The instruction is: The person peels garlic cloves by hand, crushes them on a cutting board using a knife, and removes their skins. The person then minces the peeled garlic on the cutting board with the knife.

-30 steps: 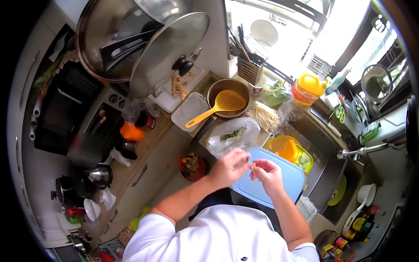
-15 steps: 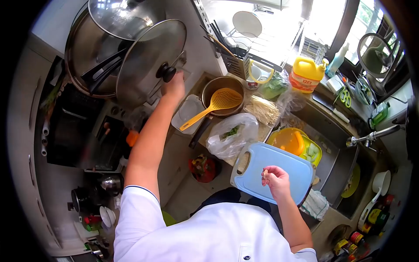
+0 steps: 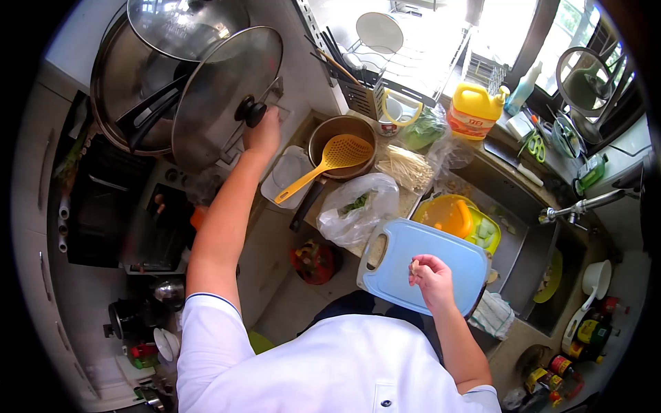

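Note:
My left hand (image 3: pixel 263 134) is stretched out to the upper left, its fingers closed at the black knob of a glass pot lid (image 3: pixel 213 113); part of the grip is hidden. The lid stands tilted in front of a wire rack on the wall. My right hand (image 3: pixel 434 279) is above a blue cutting board (image 3: pixel 392 268), with thumb and fingertips pinching a small pale-brown piece (image 3: pixel 414 267) too small to name. Nearby on the counter are a saucepan (image 3: pixel 319 141) with a yellow slotted spoon (image 3: pixel 345 153) across it and a plastic bag of greens (image 3: pixel 351 213).
Another glass lid (image 3: pixel 148 31) and a large wide pan (image 3: pixel 103 89) stand at upper left. Enoki mushrooms (image 3: pixel 406 167) lie beside a yellow jug (image 3: pixel 475 110). At right are the sink (image 3: pixel 520 255) and faucet (image 3: pixel 582 206). A bin (image 3: pixel 313 263) sits below the counter.
The whole view has shifted slightly left and up. Both hands hold nearly the same places; the pinched piece in my right hand is tilted a little differently.

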`<move>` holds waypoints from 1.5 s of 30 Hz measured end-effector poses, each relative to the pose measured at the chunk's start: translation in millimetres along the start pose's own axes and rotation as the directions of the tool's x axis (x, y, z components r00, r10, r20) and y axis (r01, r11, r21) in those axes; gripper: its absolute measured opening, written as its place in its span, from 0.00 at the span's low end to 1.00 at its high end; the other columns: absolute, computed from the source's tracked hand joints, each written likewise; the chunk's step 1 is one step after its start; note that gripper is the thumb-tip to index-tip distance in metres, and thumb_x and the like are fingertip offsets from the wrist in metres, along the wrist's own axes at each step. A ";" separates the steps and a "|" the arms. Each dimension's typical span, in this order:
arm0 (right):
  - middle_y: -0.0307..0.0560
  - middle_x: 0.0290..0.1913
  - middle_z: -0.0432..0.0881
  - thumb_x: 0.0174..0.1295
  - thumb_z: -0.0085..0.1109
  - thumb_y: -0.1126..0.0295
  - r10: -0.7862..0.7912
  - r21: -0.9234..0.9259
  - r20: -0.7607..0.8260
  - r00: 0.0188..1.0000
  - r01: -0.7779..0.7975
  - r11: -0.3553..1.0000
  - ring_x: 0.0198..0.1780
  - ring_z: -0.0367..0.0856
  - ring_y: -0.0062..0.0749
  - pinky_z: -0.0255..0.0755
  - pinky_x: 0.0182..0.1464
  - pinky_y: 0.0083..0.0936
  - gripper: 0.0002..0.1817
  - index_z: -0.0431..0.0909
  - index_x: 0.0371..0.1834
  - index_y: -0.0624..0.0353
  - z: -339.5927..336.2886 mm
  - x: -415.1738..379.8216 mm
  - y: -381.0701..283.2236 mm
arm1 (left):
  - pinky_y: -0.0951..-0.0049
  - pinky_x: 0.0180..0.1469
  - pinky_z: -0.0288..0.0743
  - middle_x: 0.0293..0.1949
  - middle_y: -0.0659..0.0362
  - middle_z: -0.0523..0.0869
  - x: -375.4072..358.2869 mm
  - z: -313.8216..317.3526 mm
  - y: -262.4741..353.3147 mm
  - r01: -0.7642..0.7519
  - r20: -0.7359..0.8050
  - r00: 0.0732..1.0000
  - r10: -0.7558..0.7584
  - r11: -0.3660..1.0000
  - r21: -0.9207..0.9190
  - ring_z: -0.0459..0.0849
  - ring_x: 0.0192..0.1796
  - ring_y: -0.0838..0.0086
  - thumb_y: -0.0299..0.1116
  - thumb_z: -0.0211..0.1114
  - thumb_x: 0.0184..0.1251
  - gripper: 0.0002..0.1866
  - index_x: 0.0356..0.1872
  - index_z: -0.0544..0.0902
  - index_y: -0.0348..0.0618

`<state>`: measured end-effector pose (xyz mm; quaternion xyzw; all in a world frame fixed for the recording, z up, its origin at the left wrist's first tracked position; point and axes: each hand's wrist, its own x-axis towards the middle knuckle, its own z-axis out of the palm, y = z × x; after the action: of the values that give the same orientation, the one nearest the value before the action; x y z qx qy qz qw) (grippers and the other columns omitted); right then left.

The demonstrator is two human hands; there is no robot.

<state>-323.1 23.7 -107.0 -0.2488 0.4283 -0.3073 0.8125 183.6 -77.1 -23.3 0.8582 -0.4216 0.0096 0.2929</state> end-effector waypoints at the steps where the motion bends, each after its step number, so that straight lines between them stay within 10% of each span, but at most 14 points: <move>1: 0.47 0.39 0.84 0.63 0.61 0.80 0.000 -0.006 -0.002 1.000 0.000 1.000 0.32 0.83 0.28 0.78 0.36 0.25 0.11 0.81 0.48 0.67 1.5 0.5 -0.4 | 0.54 0.54 0.75 0.42 0.43 0.89 -0.7 -0.1 -0.3 -0.006 -0.016 1.000 0.006 1.000 -0.025 0.85 0.51 0.46 0.47 0.57 0.62 0.19 0.34 0.89 0.43; 12: 0.49 0.38 0.85 0.63 0.59 0.82 0.000 -0.024 -0.016 1.000 -0.001 1.000 0.32 0.83 0.31 0.79 0.36 0.25 0.11 0.80 0.49 0.67 11.8 5.6 -1.1 | 0.51 0.51 0.77 0.46 0.43 0.88 30.7 17.7 -14.4 -0.150 0.154 0.982 0.111 0.950 0.272 0.86 0.49 0.47 0.33 0.56 0.67 0.12 0.39 0.86 0.38; 15: 0.49 0.37 0.85 0.64 0.58 0.82 -0.006 -0.028 -0.015 1.000 0.006 1.000 0.32 0.83 0.32 0.79 0.36 0.25 0.11 0.80 0.49 0.67 11.1 7.2 0.3 | 0.49 0.46 0.78 0.43 0.41 0.87 2.9 3.4 18.2 0.043 -0.014 0.999 -0.042 0.996 0.075 0.86 0.45 0.46 0.33 0.55 0.70 0.11 0.40 0.83 0.38; 17: 0.49 0.37 0.85 0.64 0.58 0.82 -0.008 -0.033 -0.027 1.000 0.007 0.999 0.31 0.83 0.31 0.79 0.36 0.25 0.11 0.80 0.49 0.67 12.2 6.8 -0.4 | 0.50 0.41 0.79 0.39 0.41 0.86 -34.5 -2.4 31.8 -0.320 -0.034 0.939 0.342 0.905 0.280 0.86 0.40 0.45 0.32 0.53 0.73 0.09 0.42 0.80 0.39; 21: 0.46 0.36 0.85 0.65 0.59 0.79 -0.054 -0.237 -0.094 0.994 0.030 0.971 0.32 0.84 0.28 0.80 0.35 0.23 0.09 0.81 0.47 0.66 -6.4 22.6 13.2 | 0.53 0.39 0.79 0.31 0.48 0.82 -185.8 22.2 82.6 -0.603 0.183 0.774 0.606 0.794 -0.076 0.83 0.34 0.51 0.26 0.56 0.69 0.03 0.40 0.76 0.40; 23: 0.44 0.33 0.84 0.63 0.57 0.80 -0.114 -0.400 -0.123 0.986 0.055 0.915 0.29 0.82 0.26 0.78 0.31 0.22 0.09 0.81 0.45 0.66 -29.6 40.1 36.0 | 0.54 0.45 0.80 0.35 0.44 0.84 -271.1 66.5 89.9 -0.433 0.464 0.695 0.548 0.836 -0.339 0.86 0.41 0.50 0.27 0.57 0.67 0.04 0.40 0.78 0.39; 26: 0.41 0.29 0.83 0.58 0.64 0.78 -0.368 -0.889 -0.035 0.929 0.139 0.435 0.28 0.80 0.21 0.76 0.31 0.22 0.08 0.83 0.41 0.66 -82.0 54.5 68.6 | 0.53 0.43 0.83 0.40 0.43 0.87 -345.2 123.9 100.8 -0.334 0.656 0.551 0.517 0.856 -0.394 0.89 0.41 0.50 0.28 0.59 0.69 0.06 0.42 0.79 0.39; 33: 0.49 0.35 0.85 0.53 0.74 0.73 -0.391 -0.982 0.168 0.905 0.189 0.016 0.29 0.81 0.34 0.79 0.36 0.29 0.12 0.85 0.40 0.65 -52.2 33.4 43.1 | 0.53 0.40 0.84 0.39 0.49 0.84 -374.3 156.3 98.3 -0.332 0.655 0.567 0.499 0.867 -0.372 0.89 0.38 0.51 0.29 0.63 0.68 0.07 0.43 0.80 0.41; 36: 0.50 0.36 0.83 0.54 0.75 0.73 -0.456 -0.977 0.199 0.867 0.211 -0.026 0.30 0.81 0.37 0.77 0.35 0.30 0.12 0.85 0.39 0.64 -1.8 41.7 1.8 | 0.54 0.39 0.84 0.39 0.53 0.81 -355.5 118.7 96.6 -0.285 0.525 0.650 0.548 0.818 -0.500 0.89 0.38 0.54 0.32 0.68 0.64 0.08 0.41 0.81 0.43; 41: 0.51 0.37 0.81 0.59 0.71 0.75 -0.457 -0.781 0.589 0.667 0.615 -0.108 0.29 0.82 0.38 0.77 0.33 0.32 0.10 0.83 0.41 0.65 167.4 99.0 -70.5 | 0.66 0.35 0.81 0.34 0.53 0.87 -249.7 -8.5 77.9 -0.253 -0.145 0.967 0.208 0.787 -0.563 0.88 0.34 0.61 0.28 0.73 0.66 0.06 0.38 0.82 0.43; 43: 0.51 0.40 0.82 0.62 0.69 0.72 -0.440 -0.660 0.686 0.580 0.750 -0.041 0.33 0.84 0.43 0.79 0.38 0.35 0.08 0.85 0.43 0.62 231.8 133.8 -75.7 | 0.73 0.31 0.76 0.28 0.56 0.83 -201.1 -24.5 45.1 -0.149 -0.387 0.919 -0.070 0.849 -0.507 0.82 0.28 0.73 0.31 0.76 0.65 0.11 0.42 0.84 0.39; 45: 0.50 0.43 0.83 0.61 0.68 0.73 -0.468 -0.552 0.741 0.482 0.834 -0.016 0.42 0.84 0.46 0.79 0.46 0.37 0.09 0.86 0.44 0.60 286.8 168.6 -67.7 | 0.69 0.28 0.71 0.24 0.57 0.77 -157.4 -44.4 20.8 -0.149 -0.504 0.864 -0.011 0.950 -0.276 0.75 0.24 0.71 0.34 0.78 0.63 0.18 0.51 0.85 0.39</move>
<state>-24.1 -102.5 -7.3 -0.8564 0.1934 -0.3285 0.3482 77.2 48.7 -17.7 0.7547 -0.3584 0.1763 0.5205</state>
